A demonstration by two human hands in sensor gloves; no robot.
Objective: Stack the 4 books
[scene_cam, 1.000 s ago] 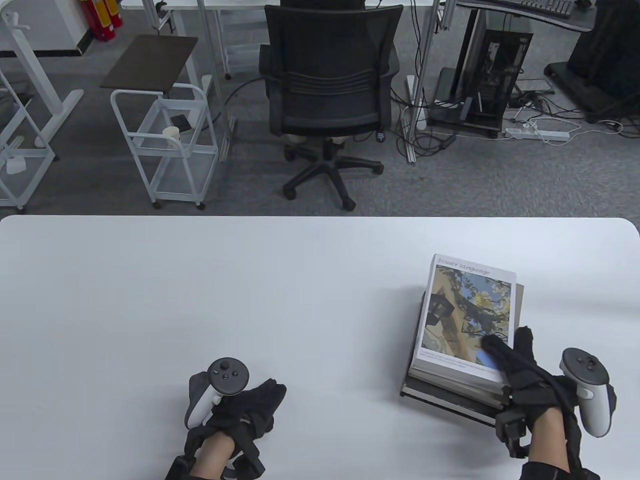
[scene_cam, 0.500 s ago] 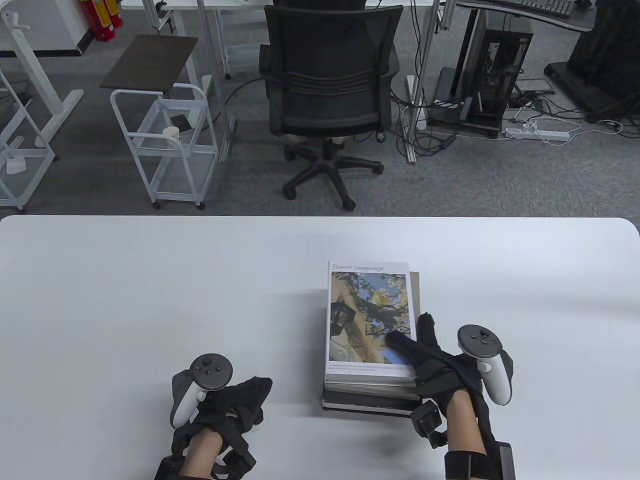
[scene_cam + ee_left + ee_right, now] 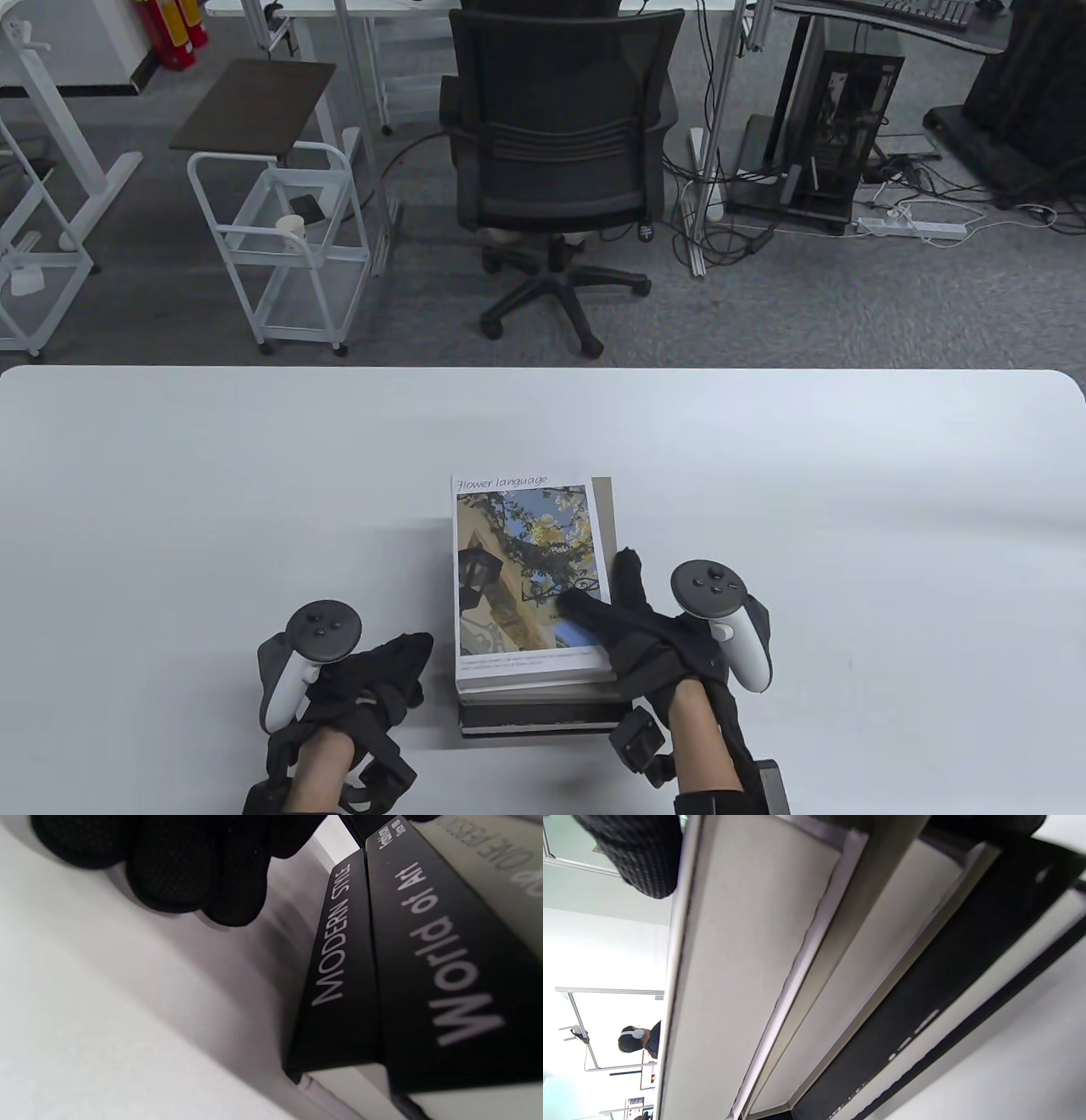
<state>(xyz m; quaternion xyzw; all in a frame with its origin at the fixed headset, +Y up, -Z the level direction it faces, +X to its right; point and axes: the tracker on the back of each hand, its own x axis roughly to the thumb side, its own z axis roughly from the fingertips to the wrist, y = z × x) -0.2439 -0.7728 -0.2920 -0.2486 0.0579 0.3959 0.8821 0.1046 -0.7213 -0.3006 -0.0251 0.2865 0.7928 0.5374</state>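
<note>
White table (image 3: pixel 254 475): right hand (image 3: pixel 653 632) grips book stack (image 3: pixel 526 594).

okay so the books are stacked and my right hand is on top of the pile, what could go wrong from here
1. The stack is uneven: the top book sits left of the one below, whose cover shows along its right side. A push could shear the layers apart.
2. The right hand presses only the near right corner, so the top book may pivot.
3. The left hand sits close beside the stack's near left corner and could bump it askew.

Glossy paper cover (image 3: pixel 526 577) (matt black spines (image 3: pixel 339 955)), smooth table (image 3: pixel 212 475).
</note>
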